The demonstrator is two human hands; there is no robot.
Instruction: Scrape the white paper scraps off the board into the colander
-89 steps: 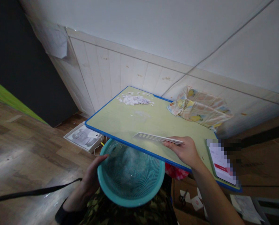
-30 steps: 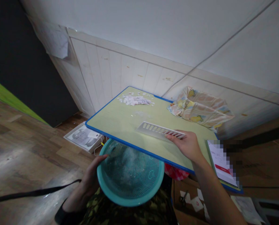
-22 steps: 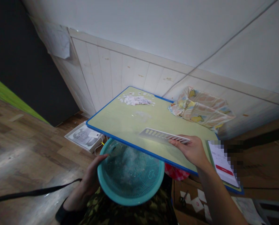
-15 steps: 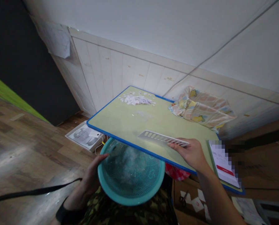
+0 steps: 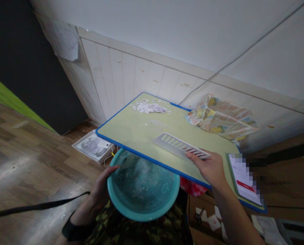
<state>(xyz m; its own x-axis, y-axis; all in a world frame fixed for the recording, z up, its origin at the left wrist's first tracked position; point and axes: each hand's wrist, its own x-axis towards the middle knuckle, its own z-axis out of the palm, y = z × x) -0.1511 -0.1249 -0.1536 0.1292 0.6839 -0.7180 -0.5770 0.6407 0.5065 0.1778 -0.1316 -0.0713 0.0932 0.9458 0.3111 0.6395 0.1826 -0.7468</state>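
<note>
My left hand (image 5: 104, 182) grips the rim of a turquoise plastic basket (image 5: 143, 215), its thumb hooked over the edge. Whitish, see-through material (image 5: 141, 173) lies inside the basket, too blurred to name. The basket sits at my lap, partly under the front edge of a yellow-green table (image 5: 126, 132) with a blue rim. Over the tabletop, my right hand (image 5: 210, 170) is closed on one end of a flat white slotted plastic piece (image 5: 173, 141), held tilted. Behind it, a pile of small white paper scraps (image 5: 150, 107) lies near the table's far corner.
A patterned cloth (image 5: 223, 119) lies at the table's back right, and a phone or tablet (image 5: 243, 180) at its right end. A white box (image 5: 93, 146) stands on the floor at left. Below right are scissors (image 5: 198, 217) and paper pieces (image 5: 213, 223).
The slotted piece has turned in my right hand, so more of its slotted face shows. My left hand stays on the basket rim. The whole view has shifted slightly.
</note>
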